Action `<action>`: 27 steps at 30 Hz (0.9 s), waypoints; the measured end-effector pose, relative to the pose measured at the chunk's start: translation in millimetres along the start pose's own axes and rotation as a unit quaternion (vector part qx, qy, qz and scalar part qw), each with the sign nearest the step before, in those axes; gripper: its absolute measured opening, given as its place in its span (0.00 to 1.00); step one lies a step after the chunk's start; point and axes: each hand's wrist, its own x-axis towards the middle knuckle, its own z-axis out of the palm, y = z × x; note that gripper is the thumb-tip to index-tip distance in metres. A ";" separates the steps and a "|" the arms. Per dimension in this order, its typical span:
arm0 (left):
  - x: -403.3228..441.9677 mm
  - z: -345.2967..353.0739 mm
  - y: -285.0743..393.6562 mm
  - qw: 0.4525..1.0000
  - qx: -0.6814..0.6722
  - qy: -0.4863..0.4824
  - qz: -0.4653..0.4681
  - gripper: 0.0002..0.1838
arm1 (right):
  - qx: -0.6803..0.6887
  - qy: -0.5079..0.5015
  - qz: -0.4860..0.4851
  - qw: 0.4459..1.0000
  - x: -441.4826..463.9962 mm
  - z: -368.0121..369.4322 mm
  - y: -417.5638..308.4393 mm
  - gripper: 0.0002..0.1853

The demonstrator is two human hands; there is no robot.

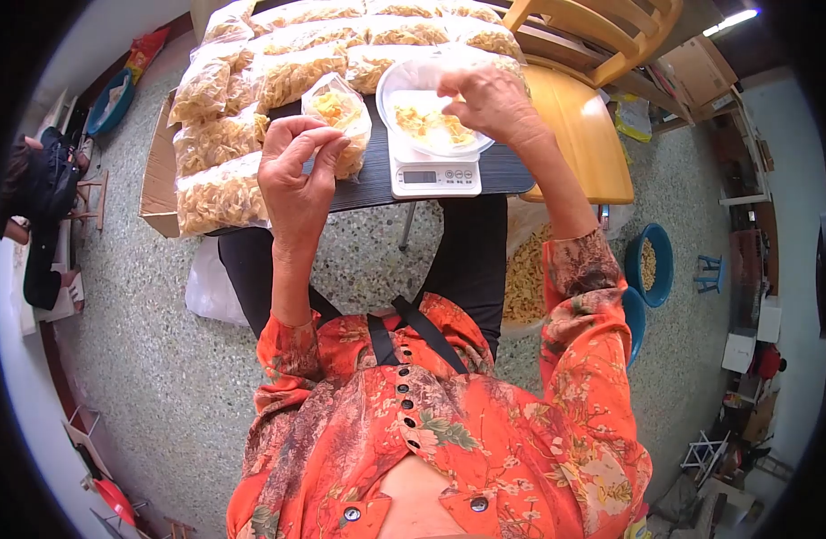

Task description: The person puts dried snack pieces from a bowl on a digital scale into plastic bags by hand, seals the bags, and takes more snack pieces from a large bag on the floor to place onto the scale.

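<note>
My left hand (298, 175) is raised in front of an open clear bag (338, 110) of yellowish dried pieces, its thumb and fingertips pinched together; anything between them is too small to make out. My right hand (494, 101) reaches over a white bowl (390, 90), fingers bent and partly blurred. Loose yellow pieces (431, 124) lie in the bowl. Beneath the bowl is a white digital scale (436, 178) with a small display, at the table's front edge.
Filled clear bags (296, 72) cover the back and left of the dark table (377, 189). A wooden chair (579, 135) stands at the right. Blue basins (648, 265) and a large bag of pieces (526, 278) are on the floor. A person (49, 198) is at far left.
</note>
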 end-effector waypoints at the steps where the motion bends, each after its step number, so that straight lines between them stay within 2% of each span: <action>1: -0.6 1.4 0.0 1.000 -0.007 -0.008 -0.010 0.06 | -0.088 -0.061 0.026 0.994 -2.4 -1.1 2.4 0.14; 4: 0.2 4.0 1.7 1.000 0.008 -0.017 -0.005 0.07 | -0.140 -0.095 0.042 0.985 -10.0 1.7 0.3 0.16; 10: 1.5 5.0 2.7 1.000 0.017 -0.020 -0.005 0.06 | -0.158 -0.082 0.022 0.984 -5.4 31.5 6.5 0.13; 13: 3.2 5.1 3.1 1.000 0.014 -0.006 0.021 0.07 | -0.107 -0.029 0.019 0.994 -5.1 37.6 9.4 0.10; 15: 2.3 4.2 1.2 1.000 0.016 -0.007 0.018 0.07 | -0.015 0.077 0.030 0.996 -7.2 35.0 18.5 0.08; 18: 2.2 3.5 1.6 1.000 0.016 -0.011 0.019 0.07 | -0.019 0.092 0.011 0.995 -6.9 26.3 30.5 0.07; 23: 0.5 4.1 5.4 1.000 0.001 -0.030 -0.006 0.06 | -0.057 -0.004 0.026 0.998 -12.2 31.8 24.5 0.26; 27: 0.9 3.0 6.2 1.000 0.004 -0.030 -0.004 0.06 | -0.067 -0.077 0.040 0.994 -8.7 26.6 4.5 0.26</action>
